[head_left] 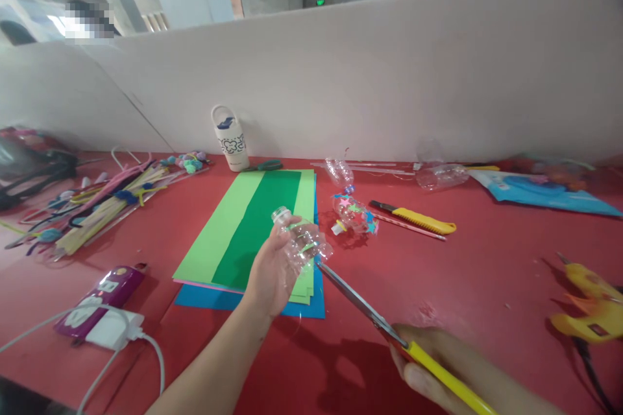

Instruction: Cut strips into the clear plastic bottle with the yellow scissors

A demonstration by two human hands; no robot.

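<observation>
Red tabletop (487,279), pale partition wall (341,91) along its far edge. Got a clear plastic bottle piece with a screw neck (310,244) gripped in my left hand (272,266), above the right edge of some stacked green paper sheets (263,227). Right hand's (438,345) wrapped round yellow-handled metal scissors (374,318), tips right by the bottle's lower end; can't tell if they're touching.

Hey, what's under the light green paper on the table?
Under the light green paper, a thin pink edge and blue paper stick out on the red table. Anything else beneath is covered and can't be seen.
</observation>
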